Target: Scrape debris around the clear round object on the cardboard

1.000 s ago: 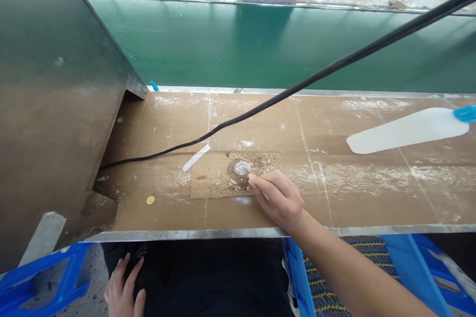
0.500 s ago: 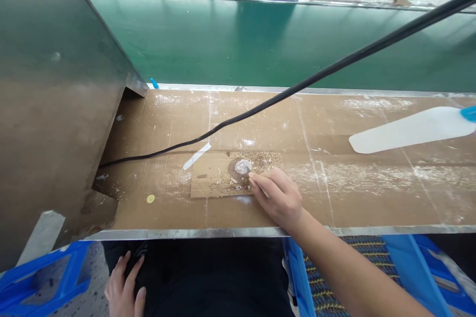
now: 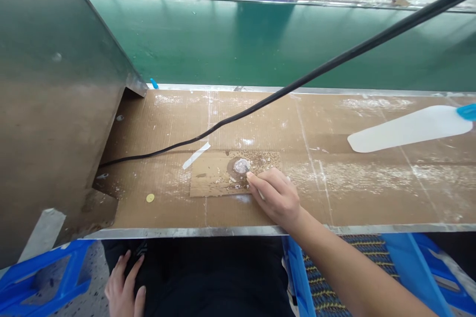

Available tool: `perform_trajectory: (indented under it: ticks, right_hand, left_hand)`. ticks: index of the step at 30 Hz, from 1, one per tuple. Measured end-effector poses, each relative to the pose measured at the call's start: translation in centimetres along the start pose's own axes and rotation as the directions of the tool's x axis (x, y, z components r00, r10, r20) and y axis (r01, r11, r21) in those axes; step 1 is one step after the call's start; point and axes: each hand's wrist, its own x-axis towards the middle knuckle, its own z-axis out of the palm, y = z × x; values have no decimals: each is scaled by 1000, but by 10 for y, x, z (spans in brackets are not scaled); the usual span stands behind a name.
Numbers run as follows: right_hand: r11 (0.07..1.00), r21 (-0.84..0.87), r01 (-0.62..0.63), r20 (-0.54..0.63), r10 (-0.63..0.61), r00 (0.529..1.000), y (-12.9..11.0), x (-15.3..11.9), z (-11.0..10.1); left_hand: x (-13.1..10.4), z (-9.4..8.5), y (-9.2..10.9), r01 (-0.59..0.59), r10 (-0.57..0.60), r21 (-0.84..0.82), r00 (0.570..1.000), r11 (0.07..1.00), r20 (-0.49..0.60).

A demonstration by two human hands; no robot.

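Silvery round blob (image 3: 241, 165), shiny and lumpy, sits in a dark ring stain on a small cardboard patch (image 3: 219, 181) that lies flat on the worktop (image 3: 334, 198), near its front edge and about midway along it. No brand, label or writing can be read anywhere. The right hand (image 3: 277, 197) rests on the patch just right of the blob, its grip narrow, fingers (image 3: 256, 182) pinched together on something thin and pale; what that is I cannot tell, and the fingertip comes just beside the blob's edge. White crumbs and flakes are scattered on the patch around the blob. The worktop is covered with brown corrugated cardboard, streaked with white powder and edged with a metal strip. A strip of white tape (image 3: 196, 155) lies left of the patch, and a small yellow disc (image 3: 149, 198) lies further left, well apart. A black cable (image 3: 297, 85) runs slantwise over the worktop from under a dull metal panel (image 3: 55, 109). A white blade-shaped plastic piece (image 3: 405, 130) with a blue end lies far right. Behind runs a green belt (image 3: 260, 44). The left hand (image 3: 124, 290) lies flat and open on dark cloth (image 3: 208, 277) below the worktop, holding nothing. Blue plastic crates (image 3: 409, 277) stand below; what is in them is unclear.
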Motion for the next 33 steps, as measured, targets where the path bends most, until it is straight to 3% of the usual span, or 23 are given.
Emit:
perform_trajectory:
  ticks: [3, 7, 13, 22, 30, 33]
  right_hand:
    - [1000, -5, 2, 10, -2, 1000, 1, -1, 0]
    - [1000, -12, 11, 9, -11, 1000, 1, -2, 0]
    - [999, -26, 20, 10, -20, 1000, 0, -1, -1]
    - [999, -44, 9, 4, -9, 1000, 0, -3, 0]
    - [1000, 4, -28, -14, 28, 1000, 0, -3, 1]
    - [999, 26, -42, -21, 43, 999, 0, -3, 1]
  left_hand:
    - [1, -1, 3, 48, -48, -31, 999, 998, -5]
    - [0, -2, 3, 9, -10, -23, 1000, 1000, -8]
    - [2, -3, 9, 43, -43, -12, 999, 999, -7]
    - [-5, 2, -8, -51, 51, 47, 999, 998, -4]
    - [-4, 1, 0, 57, -56, -26, 998, 998, 5]
    - [-3, 1, -3, -4, 4, 2, 1000, 1000, -4]
